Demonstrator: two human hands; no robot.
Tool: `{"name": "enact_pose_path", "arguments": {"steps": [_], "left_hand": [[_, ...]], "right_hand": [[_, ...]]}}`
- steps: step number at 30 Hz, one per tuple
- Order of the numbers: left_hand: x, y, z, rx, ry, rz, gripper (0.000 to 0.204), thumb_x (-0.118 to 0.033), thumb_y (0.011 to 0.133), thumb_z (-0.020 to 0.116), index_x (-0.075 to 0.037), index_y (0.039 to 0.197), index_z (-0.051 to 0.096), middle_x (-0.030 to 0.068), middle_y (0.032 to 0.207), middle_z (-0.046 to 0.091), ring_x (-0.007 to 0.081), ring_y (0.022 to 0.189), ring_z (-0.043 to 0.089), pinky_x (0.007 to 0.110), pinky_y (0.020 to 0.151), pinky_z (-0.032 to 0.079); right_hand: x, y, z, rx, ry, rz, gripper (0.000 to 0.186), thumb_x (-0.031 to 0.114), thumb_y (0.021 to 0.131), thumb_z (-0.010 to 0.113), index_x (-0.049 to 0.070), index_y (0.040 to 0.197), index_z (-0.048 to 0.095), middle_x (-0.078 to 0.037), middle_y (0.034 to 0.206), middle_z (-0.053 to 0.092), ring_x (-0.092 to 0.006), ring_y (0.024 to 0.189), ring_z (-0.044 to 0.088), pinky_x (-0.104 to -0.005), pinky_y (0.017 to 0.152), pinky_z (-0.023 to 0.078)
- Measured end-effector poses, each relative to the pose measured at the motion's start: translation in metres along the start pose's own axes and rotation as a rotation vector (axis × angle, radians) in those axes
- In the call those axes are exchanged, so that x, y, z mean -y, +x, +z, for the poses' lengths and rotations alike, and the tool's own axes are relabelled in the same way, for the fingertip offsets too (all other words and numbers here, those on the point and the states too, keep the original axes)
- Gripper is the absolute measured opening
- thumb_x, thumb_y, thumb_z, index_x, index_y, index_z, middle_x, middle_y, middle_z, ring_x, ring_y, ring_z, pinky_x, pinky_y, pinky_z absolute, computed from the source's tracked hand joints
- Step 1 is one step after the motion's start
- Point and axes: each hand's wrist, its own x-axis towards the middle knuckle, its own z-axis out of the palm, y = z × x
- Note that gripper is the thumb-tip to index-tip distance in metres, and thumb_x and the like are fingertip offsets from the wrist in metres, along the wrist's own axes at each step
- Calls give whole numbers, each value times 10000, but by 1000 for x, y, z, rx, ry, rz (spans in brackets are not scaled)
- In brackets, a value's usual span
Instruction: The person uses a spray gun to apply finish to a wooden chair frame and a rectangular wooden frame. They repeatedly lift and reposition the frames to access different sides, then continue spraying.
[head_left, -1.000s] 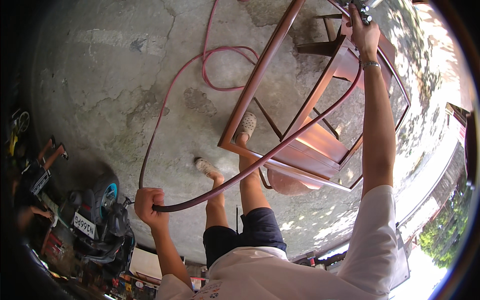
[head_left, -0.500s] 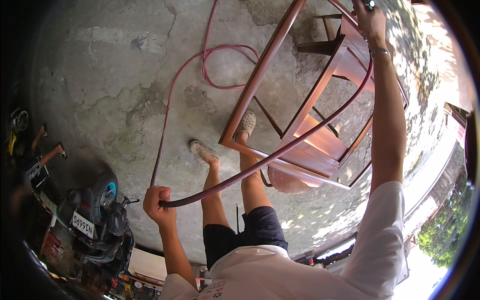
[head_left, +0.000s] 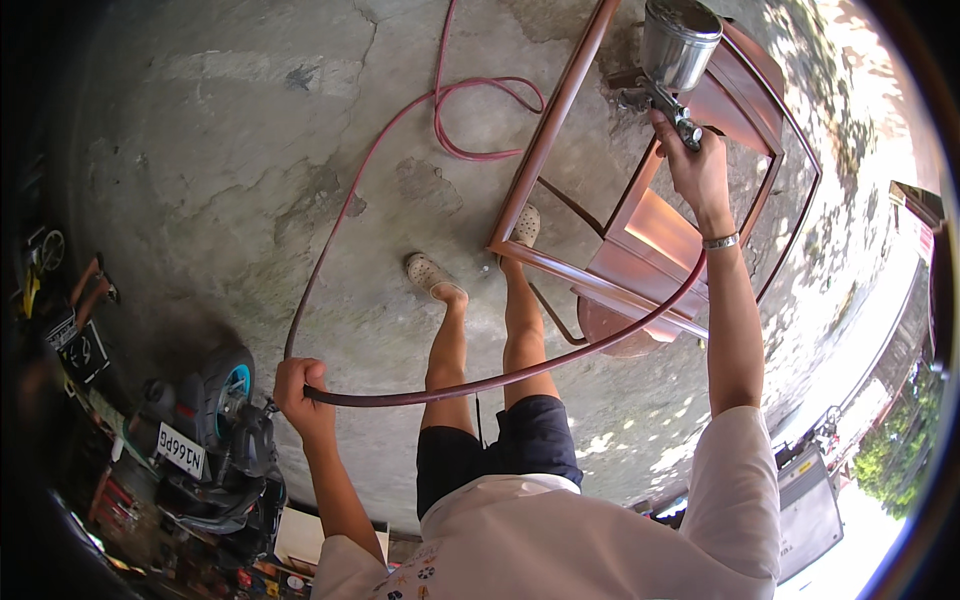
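Right hand has come back toward the body since the last frame: it was up at the top edge with the spray gun mostly cropped, now gun and metal cup are in view. The red hose sags lower between the hands. View shifted a bit too, so floor items sit further right.

Right arm: reaching forward, forearm near vertical in frame, bracelet at the wrist. Fingers closed around the gun's handle, thumb along its left side. Can't tell if the trigger is pulled. Gun is over the far part of the reddish-brown wooden frame; contact can't be judged from this angle, none obvious.

Left arm: out to the left of the hips, forearm angled up. Left hand is a closed fist around the hose. One run leaves it rightward, crosses in front of the legs and the frame's near rail, then goes behind the right wrist; its joint with the gun is hidden. The other run goes up to a loop on the concrete floor.

Frame is right of centre, panels inside it, near rail partly covering the right clog. Left clog is clear of it. Motorbike lower left, well apart.
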Motion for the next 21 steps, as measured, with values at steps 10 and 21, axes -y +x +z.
{"name": "enact_pose_path", "arguments": {"steps": [10,21], "left_hand": [[66,-33,-53,145,34,55,286,-215,938,619,-2,754,575,123,706,574,322,692,561,403,641,434],[155,-94,-51,353,69,-46,233,-221,929,617,-5,841,622,140,978,643,360,1026,589,438,868,456]], "right_hand": [[34,-163,51,118,86,28,321,269,902,696,-51,936,697,-163,543,514,-180,476,471,-354,541,447],[92,-302,49,340,68,47,309,275,863,725,-28,911,688,-223,661,612,-382,594,611,-392,588,490]]}}
